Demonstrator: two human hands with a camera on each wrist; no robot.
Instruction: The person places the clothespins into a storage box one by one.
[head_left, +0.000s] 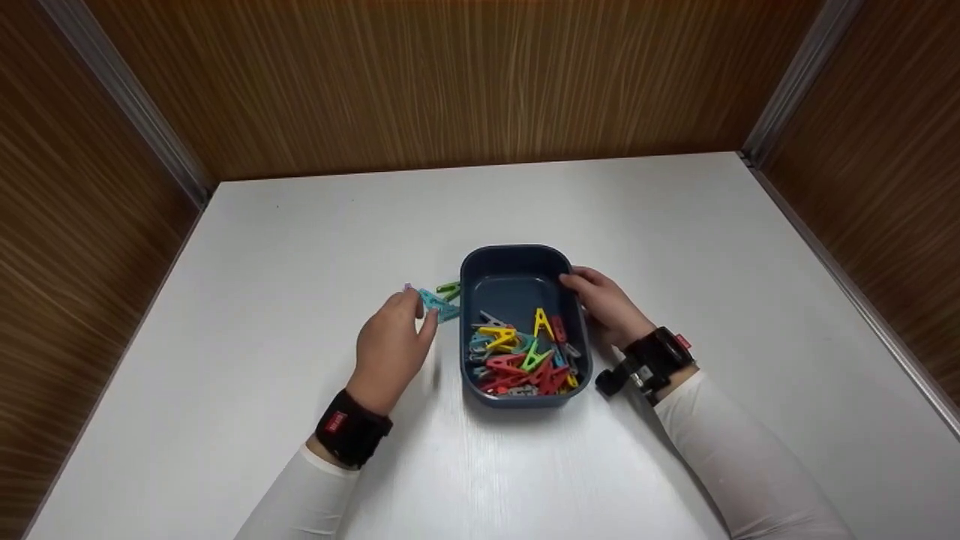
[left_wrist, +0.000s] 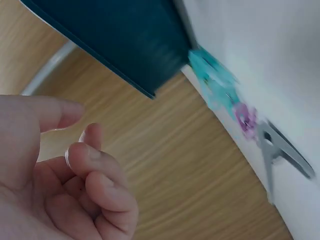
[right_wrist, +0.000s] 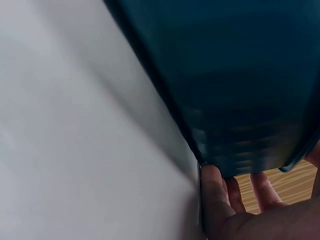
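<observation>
A dark blue plastic bin (head_left: 517, 262) sits mid-table with several coloured clothes pegs (head_left: 521, 352) heaped in its near half. My right hand (head_left: 592, 296) grips the bin's right wall, thumb at the rim; in the right wrist view its fingers (right_wrist: 215, 200) lie along the bin (right_wrist: 230, 75). My left hand (head_left: 416, 315) hovers just left of the bin, beside a teal peg (head_left: 437, 304) and a green peg (head_left: 448, 288) on the table. In the left wrist view its fingers (left_wrist: 90, 165) are loosely curled and hold nothing; teal (left_wrist: 215, 82), purple (left_wrist: 245, 120) and grey (left_wrist: 280, 150) pegs lie beyond.
The white table (head_left: 300, 247) is boxed in by wooden walls (head_left: 450, 82) at the back and on both sides, with metal strips in the corners. Both wrists wear black straps over white sleeves.
</observation>
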